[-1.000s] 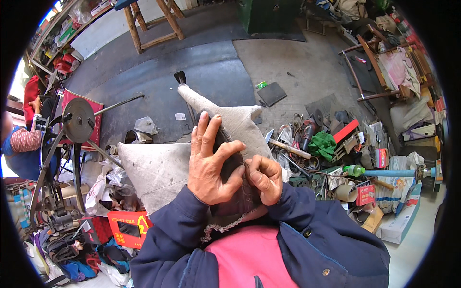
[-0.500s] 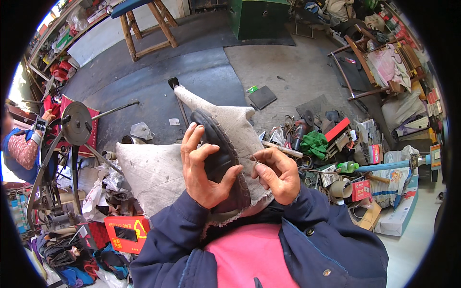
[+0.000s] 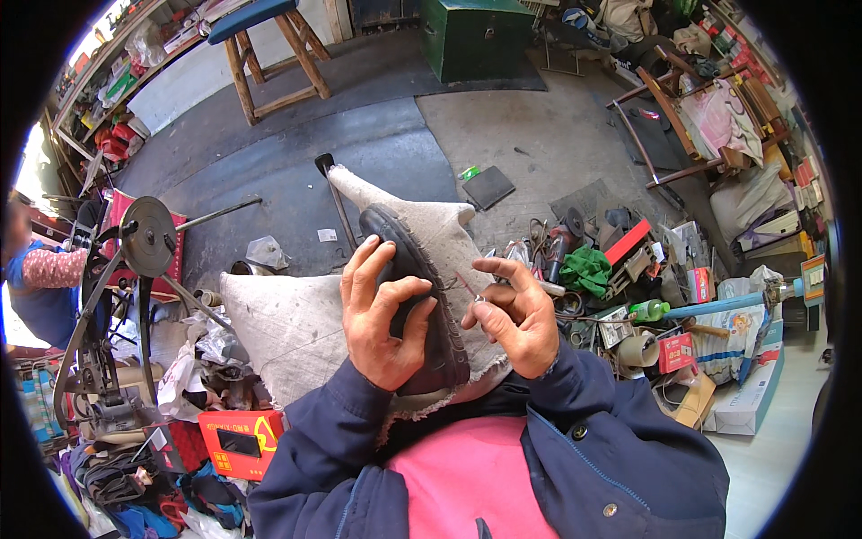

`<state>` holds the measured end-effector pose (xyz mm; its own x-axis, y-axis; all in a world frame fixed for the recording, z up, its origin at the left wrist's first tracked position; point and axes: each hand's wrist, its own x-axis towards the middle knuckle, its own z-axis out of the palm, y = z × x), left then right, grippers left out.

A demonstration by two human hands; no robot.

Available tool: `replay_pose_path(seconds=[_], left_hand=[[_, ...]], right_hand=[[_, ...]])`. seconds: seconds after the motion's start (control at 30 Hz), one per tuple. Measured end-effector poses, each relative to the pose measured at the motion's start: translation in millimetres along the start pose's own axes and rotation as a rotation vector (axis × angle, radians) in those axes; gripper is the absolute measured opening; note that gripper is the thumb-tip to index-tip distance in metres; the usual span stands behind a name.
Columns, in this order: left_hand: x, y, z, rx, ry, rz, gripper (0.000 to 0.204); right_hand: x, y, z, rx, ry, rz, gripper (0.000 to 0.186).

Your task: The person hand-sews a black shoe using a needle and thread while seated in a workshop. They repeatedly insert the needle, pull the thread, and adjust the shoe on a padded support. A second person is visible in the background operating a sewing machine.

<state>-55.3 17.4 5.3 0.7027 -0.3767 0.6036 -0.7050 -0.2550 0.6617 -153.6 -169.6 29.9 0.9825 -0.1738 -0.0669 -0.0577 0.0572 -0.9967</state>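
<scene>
A black shoe (image 3: 442, 355) lies lengthwise across a pale, frayed cloth (image 3: 283, 314) on my lap. Light stitches run along the shoe's right-hand edge. My left hand (image 3: 382, 319) grips the shoe from the left, its fingertips on the dark upper and its thumb bent in toward them. Just right of the stitched edge, my right hand (image 3: 519, 319) pinches a thin needle-like piece (image 3: 465, 284) between thumb and fingers, with the index finger raised. The pinched end is mostly hidden by the fingers, so its exact kind is unclear.
At left stands a hand-cranked machine with a round wheel (image 3: 148, 236), a person (image 3: 45, 278) behind it. A red box (image 3: 235, 442) carries a dark phone. Tools, a green cloth (image 3: 587, 268) and boxes crowd the right. A wooden stool (image 3: 278, 63) and green chest (image 3: 476, 40) stand far off.
My right hand's index finger has lifted and straightened, and the thin piece now shows beyond the fingers. My left thumb has bent inward. The person at left has drawn a hand back.
</scene>
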Motion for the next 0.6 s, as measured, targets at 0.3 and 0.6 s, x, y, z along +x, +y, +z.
replay_pose_path(seconds=[0.3, 0.6], left_hand=[[7, 4, -4, 0.067, -0.045, 0.1, 0.023], [6, 7, -5, 0.043, -0.032, 0.048, 0.021]], right_hand=[[-4, -8, 6, -0.108, -0.041, -0.015, 0.045], [-2, -11, 5, -0.083, -0.049, 0.025, 0.046]])
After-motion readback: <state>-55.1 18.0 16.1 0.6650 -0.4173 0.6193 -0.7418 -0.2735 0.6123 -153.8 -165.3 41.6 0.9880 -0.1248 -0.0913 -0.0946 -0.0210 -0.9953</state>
